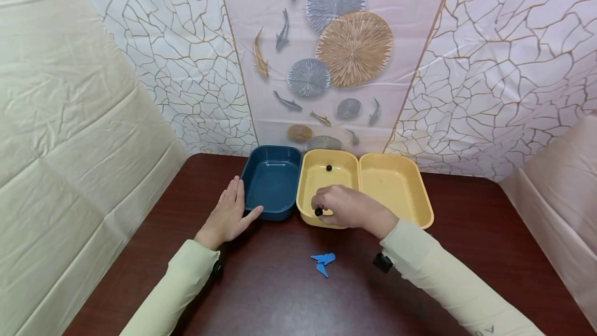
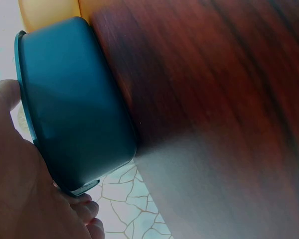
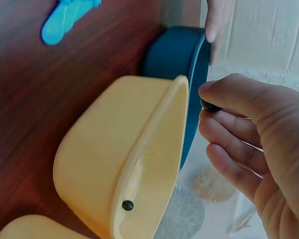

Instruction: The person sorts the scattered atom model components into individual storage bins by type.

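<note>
My right hand (image 1: 347,205) is over the near part of the middle yellow bin (image 1: 304,185). Between its thumb and index finger it pinches a small black ball (image 3: 209,106); the other fingers curve loosely. A second black ball (image 1: 328,168) lies inside that bin toward the far end, and shows in the right wrist view too. My left hand (image 1: 227,217) rests at the near left corner of the dark blue bin (image 1: 275,214), fingers straight along the outside and thumb on the front rim. In the left wrist view this bin's wall (image 2: 74,104) fills the left half.
Another yellow bin (image 1: 422,191) adjoins the middle one on the right. Small blue plastic pieces (image 1: 324,259) lie on the dark wooden table (image 1: 280,294) in front of the bins. A patterned cloth (image 1: 298,118) hangs right behind them.
</note>
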`<action>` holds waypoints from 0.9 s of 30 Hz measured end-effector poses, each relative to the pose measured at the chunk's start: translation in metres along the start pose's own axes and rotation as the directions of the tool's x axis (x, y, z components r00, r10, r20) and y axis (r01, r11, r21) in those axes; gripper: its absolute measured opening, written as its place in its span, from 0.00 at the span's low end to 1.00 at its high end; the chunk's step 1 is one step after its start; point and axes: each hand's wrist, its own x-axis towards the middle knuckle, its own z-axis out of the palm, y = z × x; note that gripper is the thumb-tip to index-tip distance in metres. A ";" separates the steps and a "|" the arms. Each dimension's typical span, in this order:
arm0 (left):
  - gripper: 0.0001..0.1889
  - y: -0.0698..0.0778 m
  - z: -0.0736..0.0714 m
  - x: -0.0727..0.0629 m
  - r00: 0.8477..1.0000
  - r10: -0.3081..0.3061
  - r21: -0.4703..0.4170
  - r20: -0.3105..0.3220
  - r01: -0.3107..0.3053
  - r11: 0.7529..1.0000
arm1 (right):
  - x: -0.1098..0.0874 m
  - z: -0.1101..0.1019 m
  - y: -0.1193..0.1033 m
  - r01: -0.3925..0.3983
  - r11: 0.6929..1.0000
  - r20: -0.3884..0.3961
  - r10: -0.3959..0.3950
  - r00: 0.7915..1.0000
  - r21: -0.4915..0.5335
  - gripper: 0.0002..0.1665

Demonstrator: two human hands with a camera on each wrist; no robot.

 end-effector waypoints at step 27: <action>0.53 -0.001 0.001 0.001 1.000 -0.010 0.004 0.009 0.010 1.000 | 0.006 0.046 0.065 -0.194 0.969 -0.003 0.197 0.980 0.150 0.03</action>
